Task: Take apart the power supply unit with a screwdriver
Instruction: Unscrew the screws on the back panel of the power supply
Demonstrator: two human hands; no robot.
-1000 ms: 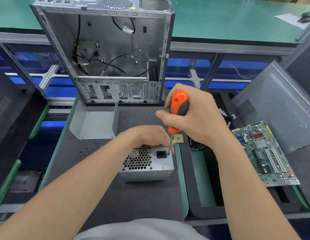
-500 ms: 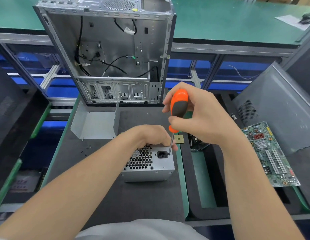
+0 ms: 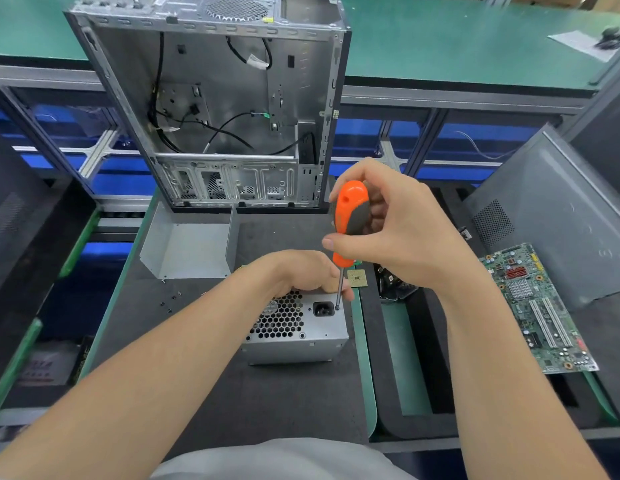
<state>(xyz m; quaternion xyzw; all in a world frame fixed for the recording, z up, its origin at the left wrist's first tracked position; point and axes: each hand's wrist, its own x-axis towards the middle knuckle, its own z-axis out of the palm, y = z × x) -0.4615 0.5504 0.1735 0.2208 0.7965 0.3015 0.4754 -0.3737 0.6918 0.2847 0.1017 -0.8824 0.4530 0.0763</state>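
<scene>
A silver power supply unit (image 3: 294, 336) with a honeycomb grille and a black socket lies on the dark mat in front of me. My left hand (image 3: 301, 271) grips its far top edge and holds it steady. My right hand (image 3: 395, 233) holds the orange and grey screwdriver (image 3: 350, 220) upright by its handle. The tip of the shaft sits on a screw at the unit's top right corner, just right of the socket.
An open, emptied computer case (image 3: 232, 109) stands behind the unit, with a bent metal cover (image 3: 187, 247) before it. Small loose screws (image 3: 171, 299) lie on the mat. A CPU chip (image 3: 357, 278), a green motherboard (image 3: 540, 310) and a grey side panel (image 3: 558, 216) are to the right.
My right hand has shifted its hold round the screwdriver handle, thumb and fingers in a new place. The tip stays on the same screw, and my left hand keeps still on the unit.
</scene>
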